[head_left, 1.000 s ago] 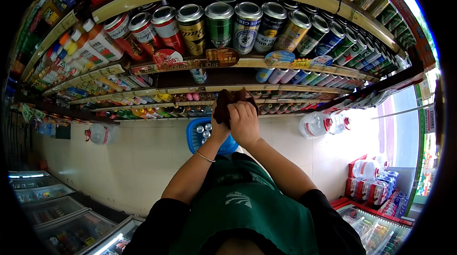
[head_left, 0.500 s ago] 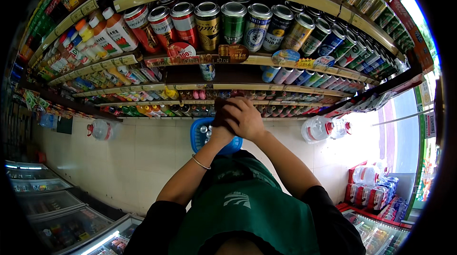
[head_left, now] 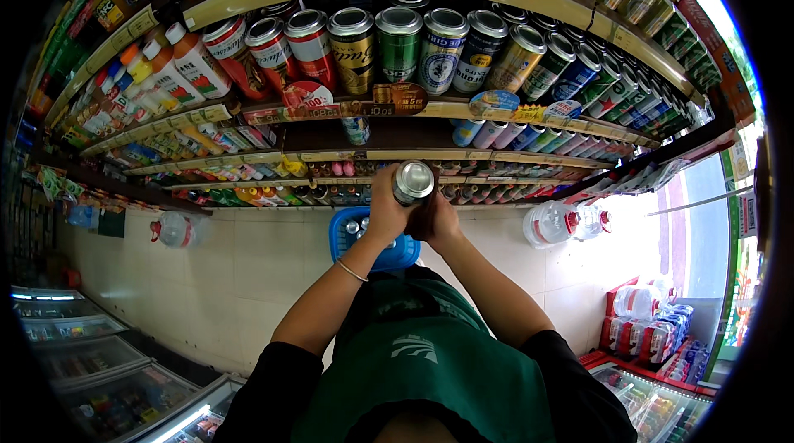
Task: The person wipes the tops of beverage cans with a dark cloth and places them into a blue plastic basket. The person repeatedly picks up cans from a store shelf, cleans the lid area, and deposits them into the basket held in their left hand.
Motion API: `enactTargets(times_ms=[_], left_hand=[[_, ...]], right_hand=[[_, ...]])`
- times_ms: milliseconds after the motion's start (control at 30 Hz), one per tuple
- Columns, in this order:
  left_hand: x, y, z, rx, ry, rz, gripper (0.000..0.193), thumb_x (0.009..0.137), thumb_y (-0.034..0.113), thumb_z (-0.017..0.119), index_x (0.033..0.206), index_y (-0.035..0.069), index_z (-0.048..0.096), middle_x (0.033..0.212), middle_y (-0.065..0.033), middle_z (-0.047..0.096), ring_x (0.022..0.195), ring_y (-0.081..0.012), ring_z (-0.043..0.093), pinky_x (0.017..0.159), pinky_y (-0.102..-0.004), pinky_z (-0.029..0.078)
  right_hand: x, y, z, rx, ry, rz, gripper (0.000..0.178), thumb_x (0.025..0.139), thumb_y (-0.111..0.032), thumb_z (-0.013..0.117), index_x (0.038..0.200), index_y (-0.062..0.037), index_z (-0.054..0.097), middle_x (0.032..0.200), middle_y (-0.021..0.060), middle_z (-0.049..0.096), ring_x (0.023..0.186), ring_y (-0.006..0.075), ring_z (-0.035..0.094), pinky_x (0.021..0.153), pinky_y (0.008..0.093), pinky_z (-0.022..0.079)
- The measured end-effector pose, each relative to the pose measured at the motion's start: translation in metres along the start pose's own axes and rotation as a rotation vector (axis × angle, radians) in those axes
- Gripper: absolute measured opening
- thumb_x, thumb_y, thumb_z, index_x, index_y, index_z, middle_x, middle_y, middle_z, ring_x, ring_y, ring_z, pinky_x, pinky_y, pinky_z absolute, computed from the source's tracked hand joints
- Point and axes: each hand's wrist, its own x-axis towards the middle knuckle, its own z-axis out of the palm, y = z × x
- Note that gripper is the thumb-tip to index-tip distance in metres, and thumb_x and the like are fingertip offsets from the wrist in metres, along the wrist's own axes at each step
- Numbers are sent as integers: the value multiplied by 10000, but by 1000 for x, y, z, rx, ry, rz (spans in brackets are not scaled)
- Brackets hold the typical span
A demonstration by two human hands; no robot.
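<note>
In front of the shelves my left hand (head_left: 385,205) is wrapped round a drink can (head_left: 413,182), its silver lid facing up. My right hand (head_left: 445,221) is just below and to the right of the can, closed on a dark brown cloth (head_left: 423,218). Whether the cloth touches the can's side is hard to see. Beneath my hands a blue plastic basket (head_left: 337,236) stands on the floor, with several silver-topped cans (head_left: 353,227) in it. My forearms hide part of the basket.
A curved shelf (head_left: 397,112) ahead carries a row of beer cans (head_left: 399,44). One can (head_left: 356,130) stands alone on the shelf below. Large water bottles lie on the floor at left (head_left: 175,229) and right (head_left: 550,224). Glass-topped freezers (head_left: 124,389) are at lower left.
My right hand has come down off the can's top, taking the cloth with it. The can's silver lid now shows. My left hand has turned, with its fingers round the can.
</note>
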Motion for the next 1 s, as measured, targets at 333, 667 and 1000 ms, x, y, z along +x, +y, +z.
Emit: enactTargets(times_ms=[333,667,1000], left_hand=[[77,-68,24,-13,30,51,723,628,-9,838,1271,63,516,1246,-150,524,1160,-343,541,983,-395,450],[126,-129,47,-54,111,-252,260,769,156,774,964,9,687,950,-123,706,883,-266,654,821,-389,485],[100,-144,59,-32,251,-350,641,819,218,798,1334,-12,492,1359,-185,521,1229,-297,516,999,-404,424]], right_hand=[[12,-40,-35,48,153,-68,411,1041,-241,438,1409,-60,414,1298,132,576,1126,299,610,959,449,510],[14,-57,-79,30,174,-122,452,1053,-267,388,1442,-40,364,1300,190,570,1136,332,605,970,466,502],[33,-69,-57,138,132,-43,395,1042,-223,461,1400,-60,442,1302,107,587,1146,267,600,978,407,504]])
